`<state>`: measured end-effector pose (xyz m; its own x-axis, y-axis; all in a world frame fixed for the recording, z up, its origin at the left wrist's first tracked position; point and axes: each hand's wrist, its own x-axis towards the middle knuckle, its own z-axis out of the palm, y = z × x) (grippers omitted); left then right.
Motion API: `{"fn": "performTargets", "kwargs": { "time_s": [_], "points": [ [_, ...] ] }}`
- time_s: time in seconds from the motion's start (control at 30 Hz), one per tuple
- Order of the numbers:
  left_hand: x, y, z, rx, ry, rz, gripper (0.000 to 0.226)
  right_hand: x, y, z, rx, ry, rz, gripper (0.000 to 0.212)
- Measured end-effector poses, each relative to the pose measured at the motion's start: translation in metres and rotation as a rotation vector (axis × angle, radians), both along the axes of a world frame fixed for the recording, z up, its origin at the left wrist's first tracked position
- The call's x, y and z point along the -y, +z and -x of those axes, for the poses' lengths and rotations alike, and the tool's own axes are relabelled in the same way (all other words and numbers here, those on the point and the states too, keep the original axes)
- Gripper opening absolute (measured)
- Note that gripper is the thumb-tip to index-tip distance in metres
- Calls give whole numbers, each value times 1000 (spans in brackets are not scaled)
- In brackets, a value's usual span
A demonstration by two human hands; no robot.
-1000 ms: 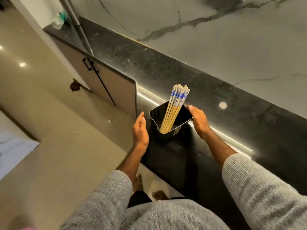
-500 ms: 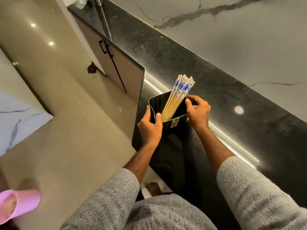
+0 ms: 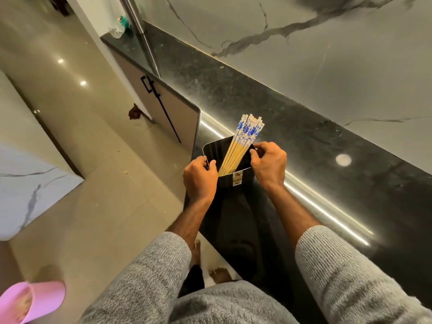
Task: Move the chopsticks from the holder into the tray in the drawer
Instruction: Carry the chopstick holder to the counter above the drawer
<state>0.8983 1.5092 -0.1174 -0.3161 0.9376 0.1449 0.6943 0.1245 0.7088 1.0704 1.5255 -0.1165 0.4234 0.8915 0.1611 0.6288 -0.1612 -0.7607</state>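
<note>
A black rectangular holder (image 3: pixel 216 149) stands on the dark counter near its left corner. Several wooden chopsticks (image 3: pixel 240 142) with blue-and-white patterned tops lean inside it, tops pointing up and to the right. My left hand (image 3: pixel 199 178) grips the holder's left rim, thumb hooked over the edge. My right hand (image 3: pixel 268 163) grips the right rim, fingers curled at the edge beside the chopsticks. A small label (image 3: pixel 237 178) shows on the holder's front wall. No drawer or tray is in view.
The black stone counter (image 3: pixel 304 146) runs along a white marble wall (image 3: pixel 327 66). A cabinet door with a black handle (image 3: pixel 161 106) stands left of the counter. A metal pipe (image 3: pixel 140 31) rises at the back. A pink slipper (image 3: pixel 30 300) lies on the floor.
Both hands have closed in from beside the holder and now grip its two side rims. The camera has shifted; the holder stays on the counter.
</note>
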Motion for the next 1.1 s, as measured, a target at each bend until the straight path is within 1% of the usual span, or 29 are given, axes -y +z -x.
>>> {"fn": "performTargets", "kwargs": {
  "time_s": [0.07,0.1,0.17,0.2,0.27,0.3,0.37,0.43,0.47,0.5,0.57,0.67,0.73,0.83,0.9,1.0,1.03,1.1],
  "points": [
    [1,0,0,170,3,-41,17,-1,-3,-3,-149,25,17,27],
    [2,0,-1,247,-1,-36,25,0,-5,-5,-235,50,30,33],
    [6,-5,-4,363,-25,60,49,0,-11,-7,-459,107,49,41],
    [8,-7,-6,438,-35,113,57,3,-15,-7,-600,126,56,42],
    [13,-6,-10,664,-43,159,58,7,-21,-7,-839,154,94,41],
    [11,-7,-11,772,-36,168,56,8,-24,-6,-894,171,119,41],
    [4,-11,-9,912,-16,204,54,8,-28,-4,-931,208,128,43],
    [-4,-25,-1,1025,-16,280,62,8,-33,1,-939,207,133,44],
    [-8,-36,3,1053,-2,306,67,8,-35,4,-939,191,139,45],
    [-9,-38,4,1048,2,314,67,7,-37,7,-954,175,136,45],
    [-8,-31,-1,1021,-3,281,57,6,-39,11,-995,135,151,46],
    [-6,-29,-3,1018,7,202,51,5,-35,18,-1008,96,168,47],
    [1,-33,1,1022,58,184,52,6,-31,25,-993,120,141,46],
    [17,-34,11,1067,99,188,67,12,-27,40,-970,196,125,46],
    [29,-36,23,1075,129,148,71,18,-31,53,-968,249,140,48],
    [49,-40,51,1026,149,100,78,29,-42,74,-939,314,193,55],
    [57,-38,62,1001,173,82,79,32,-48,84,-943,342,214,57],
    [78,-33,84,970,247,6,72,50,-34,112,-874,409,239,63]
  ]
}}
